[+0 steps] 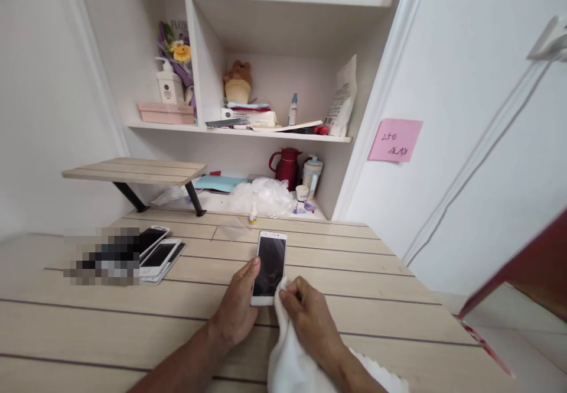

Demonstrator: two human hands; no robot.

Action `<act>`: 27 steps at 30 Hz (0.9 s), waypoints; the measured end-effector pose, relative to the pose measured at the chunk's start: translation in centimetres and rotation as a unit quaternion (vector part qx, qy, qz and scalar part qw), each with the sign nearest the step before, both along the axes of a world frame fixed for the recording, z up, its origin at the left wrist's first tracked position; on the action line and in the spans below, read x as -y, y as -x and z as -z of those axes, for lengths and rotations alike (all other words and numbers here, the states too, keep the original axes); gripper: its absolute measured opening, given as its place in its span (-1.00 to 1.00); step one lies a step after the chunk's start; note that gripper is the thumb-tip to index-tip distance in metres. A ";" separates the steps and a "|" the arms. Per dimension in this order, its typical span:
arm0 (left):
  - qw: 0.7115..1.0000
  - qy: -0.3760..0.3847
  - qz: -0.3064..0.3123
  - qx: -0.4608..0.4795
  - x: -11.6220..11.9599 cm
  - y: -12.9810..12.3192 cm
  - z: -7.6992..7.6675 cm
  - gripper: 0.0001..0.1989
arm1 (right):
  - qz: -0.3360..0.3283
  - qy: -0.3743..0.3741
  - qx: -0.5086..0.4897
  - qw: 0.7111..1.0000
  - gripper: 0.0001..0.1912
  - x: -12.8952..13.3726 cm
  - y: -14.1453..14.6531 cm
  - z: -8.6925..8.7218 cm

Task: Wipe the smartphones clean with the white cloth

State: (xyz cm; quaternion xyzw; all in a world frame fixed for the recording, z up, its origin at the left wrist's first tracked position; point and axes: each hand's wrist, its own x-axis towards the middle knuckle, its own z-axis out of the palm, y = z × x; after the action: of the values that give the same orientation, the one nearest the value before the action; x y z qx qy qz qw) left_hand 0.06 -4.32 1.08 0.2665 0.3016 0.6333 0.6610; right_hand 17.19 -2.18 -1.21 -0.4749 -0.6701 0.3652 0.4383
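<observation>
A white smartphone (270, 263) with a dark screen is held above the table, its screen facing me. My left hand (237, 301) grips it along the left edge, thumb on the front and the other fingers hidden behind. My right hand (310, 316) is closed on a white cloth (287, 357), pinching a fold of it against the phone's lower right edge. The rest of the cloth hangs down under my right wrist and spreads over the front of the table.
More phones (159, 257) lie stacked on the slatted table (372, 298) at left, partly blurred out. A small bottle (253, 214) stands behind the held phone. At back left is a raised wooden stand (137, 170); shelves (274, 133) rise behind, with a red jug (287, 167) and plastic bag (261, 197).
</observation>
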 end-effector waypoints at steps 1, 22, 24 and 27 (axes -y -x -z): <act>1.000 -0.007 -0.005 -0.002 0.1 -0.1 0.2 -0.73 | 0.016 -0.003 -0.012 1.000 -0.72 -0.1 -0.2 -0.3; 0.992 0.052 0.102 0.058 -1.8 -1.1 -0.5 -0.58 | -0.031 -0.004 0.050 0.998 -0.73 0.7 0.0 -0.5; 0.989 0.057 0.117 0.072 -1.8 -1.2 -0.5 -0.59 | -0.008 -0.031 0.051 0.998 -0.74 1.1 0.2 -0.5; 0.987 0.068 0.121 0.088 -1.7 -1.3 -0.6 -0.57 | -0.014 -0.109 0.075 0.991 -0.85 1.9 0.8 -0.2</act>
State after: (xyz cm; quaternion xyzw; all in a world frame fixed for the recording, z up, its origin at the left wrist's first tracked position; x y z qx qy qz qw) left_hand 1.37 -2.59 1.63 0.1992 0.2503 0.5480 0.7729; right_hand 16.38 -4.12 -0.98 -0.4409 -0.7434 0.2599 0.4306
